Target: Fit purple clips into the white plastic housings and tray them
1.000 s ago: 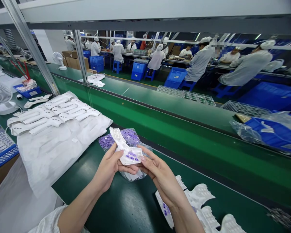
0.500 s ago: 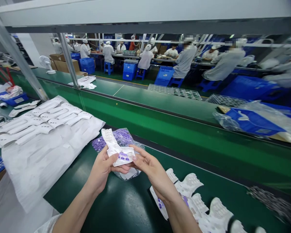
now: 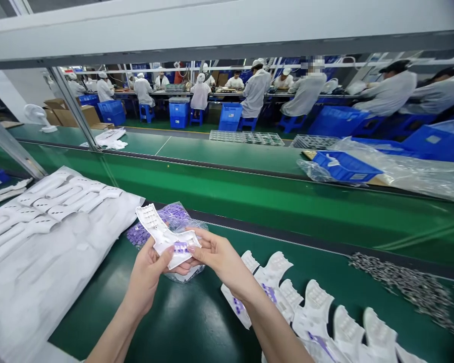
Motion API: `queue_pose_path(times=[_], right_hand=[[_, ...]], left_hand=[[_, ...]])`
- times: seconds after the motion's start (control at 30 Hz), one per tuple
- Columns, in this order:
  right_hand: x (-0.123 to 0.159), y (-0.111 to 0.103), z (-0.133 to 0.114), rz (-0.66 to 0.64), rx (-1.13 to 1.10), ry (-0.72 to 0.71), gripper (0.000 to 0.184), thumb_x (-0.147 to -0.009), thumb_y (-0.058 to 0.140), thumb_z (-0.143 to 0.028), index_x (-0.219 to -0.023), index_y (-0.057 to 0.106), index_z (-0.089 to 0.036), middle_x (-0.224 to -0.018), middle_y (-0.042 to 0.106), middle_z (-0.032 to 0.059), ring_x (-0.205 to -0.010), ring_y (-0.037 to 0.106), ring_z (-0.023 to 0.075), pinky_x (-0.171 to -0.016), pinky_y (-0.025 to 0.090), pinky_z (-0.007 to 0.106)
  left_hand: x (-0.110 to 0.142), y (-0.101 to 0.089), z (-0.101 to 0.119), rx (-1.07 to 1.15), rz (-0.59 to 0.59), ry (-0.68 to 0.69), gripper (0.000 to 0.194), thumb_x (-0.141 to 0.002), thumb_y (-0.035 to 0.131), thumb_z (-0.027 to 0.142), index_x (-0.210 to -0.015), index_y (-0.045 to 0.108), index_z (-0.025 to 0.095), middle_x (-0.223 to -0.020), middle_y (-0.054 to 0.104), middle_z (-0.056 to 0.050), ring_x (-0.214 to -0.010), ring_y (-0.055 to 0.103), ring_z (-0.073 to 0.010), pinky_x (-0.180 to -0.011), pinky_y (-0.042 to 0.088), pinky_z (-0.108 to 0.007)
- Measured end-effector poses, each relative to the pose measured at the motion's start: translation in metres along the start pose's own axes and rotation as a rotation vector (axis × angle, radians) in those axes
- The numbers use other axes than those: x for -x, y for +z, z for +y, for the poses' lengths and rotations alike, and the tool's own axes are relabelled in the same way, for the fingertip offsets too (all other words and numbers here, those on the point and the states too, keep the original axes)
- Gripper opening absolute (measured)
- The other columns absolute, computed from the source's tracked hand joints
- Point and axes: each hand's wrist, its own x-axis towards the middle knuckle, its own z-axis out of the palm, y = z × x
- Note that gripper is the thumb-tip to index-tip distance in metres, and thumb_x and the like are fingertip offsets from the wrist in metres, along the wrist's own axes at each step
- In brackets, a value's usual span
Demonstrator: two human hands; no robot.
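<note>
My left hand (image 3: 147,267) grips a white curved plastic shell (image 3: 165,236) from its left side, thumb on the inner face. On that face sits a small purple plastic piece (image 3: 180,247). My right hand (image 3: 215,254) holds the shell's right end, its thumb pressing by the purple piece. Just behind the hands lies a clear bag of purple parts (image 3: 174,214) on the green bench. Several similar white shells (image 3: 318,302), some with purple pieces fitted, are lined up at the right, partly behind my right forearm.
White handle-shaped shells (image 3: 49,201) lie on white foam sheeting (image 3: 79,252) at the left. A heap of small metal parts (image 3: 404,285) is at the right. Beyond the green partition (image 3: 212,196) stand a blue tray (image 3: 348,166), a white fan (image 3: 40,118) and several co-workers in white.
The view has turned to the right, so the scene sits further left and more of the metal heap shows. Both hands still hold the shell; my right thumb has shifted onto the purple piece.
</note>
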Motion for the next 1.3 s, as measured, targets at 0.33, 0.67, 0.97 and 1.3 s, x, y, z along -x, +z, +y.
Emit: queue_pose_path(times=[0.33, 0.67, 0.97, 1.3], right_hand=[[0.004, 0.000, -0.015, -0.033, 0.068, 0.070, 0.052, -0.079, 0.065, -0.043, -0.122, 0.057, -0.016, -0.086, 0.069, 0.0058, -0.080, 0.064, 0.0183, -0.077, 0.051, 0.031], [0.002, 0.004, -0.014, -0.054, 0.124, 0.088, 0.048, -0.082, 0.062, -0.045, -0.120, 0.058, -0.015, -0.087, 0.069, 0.0064, -0.077, 0.062, 0.0164, -0.075, 0.049, 0.029], [0.007, 0.009, -0.008, -0.014, 0.133, 0.032, 0.055, -0.076, 0.069, -0.043, -0.121, 0.047, -0.020, -0.091, 0.057, 0.0032, -0.073, 0.055, 0.0133, -0.065, 0.046, 0.026], [0.002, 0.019, 0.002, -0.075, 0.015, 0.040, 0.048, -0.074, 0.072, -0.039, -0.110, 0.045, -0.023, -0.100, 0.046, 0.0009, -0.069, 0.049, 0.0087, -0.058, 0.040, 0.021]], left_hand=[[0.012, 0.005, 0.024, 0.136, -0.066, -0.067, 0.041, -0.083, 0.056, 0.029, -0.118, 0.050, 0.008, -0.098, 0.068, -0.011, -0.086, 0.067, -0.0249, -0.083, 0.055, -0.040], [0.014, 0.000, 0.027, 0.042, -0.078, -0.087, 0.044, -0.085, 0.056, 0.030, -0.122, 0.044, 0.011, -0.103, 0.067, -0.012, -0.087, 0.067, -0.0235, -0.079, 0.056, -0.035], [0.020, 0.004, 0.018, 0.000, -0.056, -0.051, 0.061, -0.085, 0.055, 0.038, -0.138, 0.030, 0.020, -0.128, 0.054, -0.009, -0.108, 0.058, -0.0235, -0.085, 0.050, -0.030], [0.020, 0.011, 0.010, -0.169, 0.017, 0.083, 0.057, -0.091, 0.040, 0.045, -0.141, 0.027, 0.020, -0.135, 0.047, -0.007, -0.122, 0.046, -0.0240, -0.091, 0.046, -0.027]])
